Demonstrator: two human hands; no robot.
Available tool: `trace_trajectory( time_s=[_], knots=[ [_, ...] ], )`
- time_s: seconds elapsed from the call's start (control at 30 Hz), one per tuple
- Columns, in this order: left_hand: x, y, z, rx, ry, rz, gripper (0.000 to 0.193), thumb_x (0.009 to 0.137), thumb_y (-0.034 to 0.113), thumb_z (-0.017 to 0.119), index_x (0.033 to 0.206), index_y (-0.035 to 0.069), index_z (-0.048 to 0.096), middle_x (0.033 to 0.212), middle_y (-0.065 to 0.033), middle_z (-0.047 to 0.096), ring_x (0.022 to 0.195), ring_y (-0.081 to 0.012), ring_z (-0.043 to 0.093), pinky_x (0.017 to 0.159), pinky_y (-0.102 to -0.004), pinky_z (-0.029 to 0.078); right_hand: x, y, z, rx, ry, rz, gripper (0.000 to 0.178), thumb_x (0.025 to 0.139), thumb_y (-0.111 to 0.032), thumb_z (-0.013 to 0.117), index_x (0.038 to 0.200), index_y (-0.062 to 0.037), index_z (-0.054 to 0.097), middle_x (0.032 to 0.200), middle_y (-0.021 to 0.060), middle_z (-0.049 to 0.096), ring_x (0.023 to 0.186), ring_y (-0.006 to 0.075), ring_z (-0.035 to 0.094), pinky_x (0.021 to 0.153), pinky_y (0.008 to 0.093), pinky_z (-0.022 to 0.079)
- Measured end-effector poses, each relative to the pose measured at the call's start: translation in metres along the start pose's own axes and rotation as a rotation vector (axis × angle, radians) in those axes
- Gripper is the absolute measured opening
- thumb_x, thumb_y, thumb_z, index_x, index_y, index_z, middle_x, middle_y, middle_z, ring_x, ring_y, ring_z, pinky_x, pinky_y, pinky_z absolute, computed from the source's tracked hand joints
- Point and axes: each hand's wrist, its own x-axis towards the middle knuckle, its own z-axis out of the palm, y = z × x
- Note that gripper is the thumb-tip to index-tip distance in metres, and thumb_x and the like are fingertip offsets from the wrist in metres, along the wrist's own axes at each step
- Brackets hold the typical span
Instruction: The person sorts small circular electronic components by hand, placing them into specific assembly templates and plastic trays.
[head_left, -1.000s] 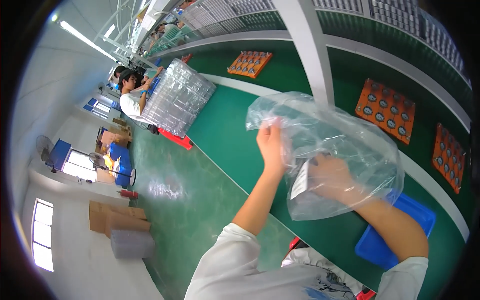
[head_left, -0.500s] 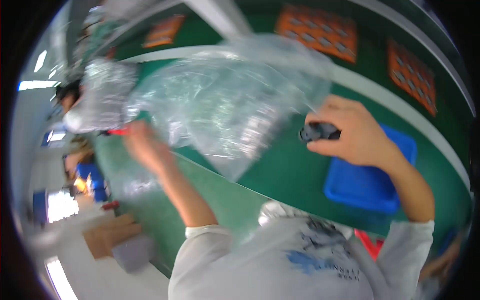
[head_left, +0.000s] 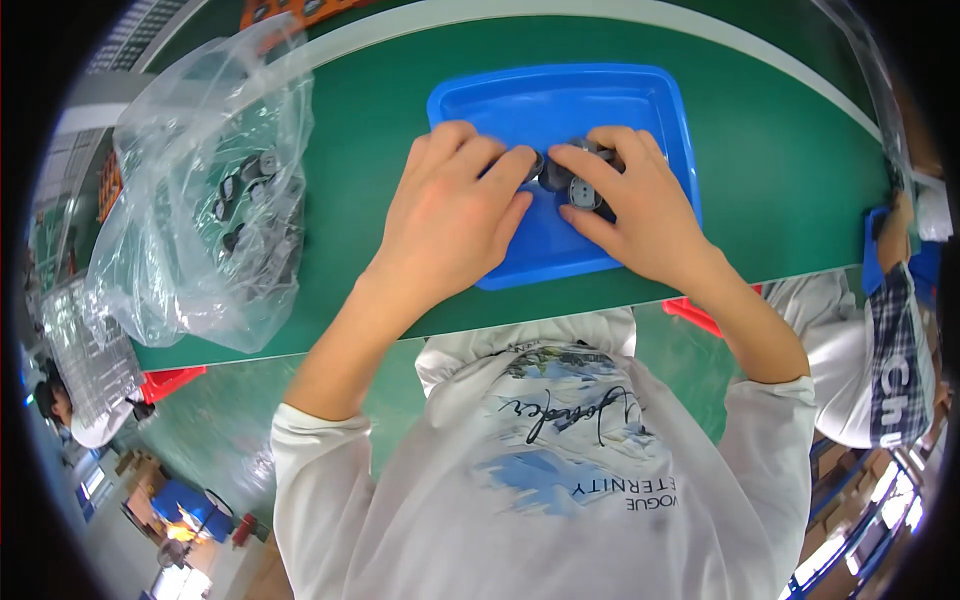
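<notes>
Both my hands are over a shallow blue tray (head_left: 560, 82) on the green table. Several small grey and black plastic parts (head_left: 584, 192) sit between the curled fingers and thumb of my right hand (head_left: 645, 205). The pale grey face of one shows small holes. From the left, my left hand (head_left: 450, 215) reaches in with bent fingers, a small dark rounded part (head_left: 537, 166) at its index fingertip. The two hands are close together but apart. Their fingers hide some of the parts, so how these fit together cannot be seen.
A clear plastic bag (head_left: 200, 200) holding dark parts lies on the table (head_left: 365, 120) at the left. Orange trays stand behind the white rail. Red bins (head_left: 692, 315) show below the table edge. A person in a plaid sleeve (head_left: 888, 345) is at the right.
My view has swung right, putting the bag at the left. My left hand has left the bag area and joined my right hand over the blue tray. The right hand still holds dark parts.
</notes>
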Motion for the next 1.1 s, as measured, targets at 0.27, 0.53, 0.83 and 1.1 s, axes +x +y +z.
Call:
trace_trajectory(
  time_s=[0.27,0.53,0.83,1.1],
  knots=[
    [-0.007,-0.008,0.005,-0.216,0.041,0.193,0.028,0.068,0.005,0.077,0.095,0.004,0.07,0.093,-0.008,0.066,0.091,-0.0278,0.061,0.08,-0.0382,0.048,-0.018,-0.016,-0.015,-0.043,-0.011,0.049,0.059,0.071,-0.025,0.082,0.125,-0.0139,0.063,0.129,0.0121,0.049,0.116,0.0337,0.045,0.101,0.0475,0.038],
    [0.007,-0.042,-0.001,-0.037,0.054,0.212,0.031,0.07,0.007,0.078,0.101,0.007,0.072,0.102,-0.0069,0.069,0.105,-0.0295,0.06,0.091,-0.0391,0.048,0.026,-0.011,0.013,-0.155,0.052,-0.18,0.031,0.075,-0.026,0.078,0.101,-0.0125,0.069,0.106,0.005,0.058,0.109,0.0283,0.049,0.096,0.0448,0.037],
    [0.0,-0.036,0.004,-0.251,0.201,0.034,0.03,0.072,0.004,0.078,0.102,0.008,0.073,0.097,-0.0056,0.07,0.093,-0.0258,0.061,0.079,-0.0357,0.052,0.051,-0.021,0.022,-0.074,0.106,-0.087,0.027,0.079,-0.026,0.075,0.098,-0.0087,0.066,0.096,0.0064,0.06,0.087,0.0275,0.058,0.082,0.0394,0.045],
    [0.0,-0.044,0.01,-0.185,0.19,0.05,0.017,0.073,0.005,0.076,0.089,0.009,0.074,0.104,-0.0065,0.071,0.105,-0.0284,0.058,0.09,-0.0384,0.049,0.039,-0.008,0.003,-0.276,-0.038,-0.017,0.034,0.084,-0.033,0.072,0.104,-0.0078,0.063,0.096,0.0086,0.062,0.086,0.0294,0.061,0.082,0.0406,0.047]
  ],
)
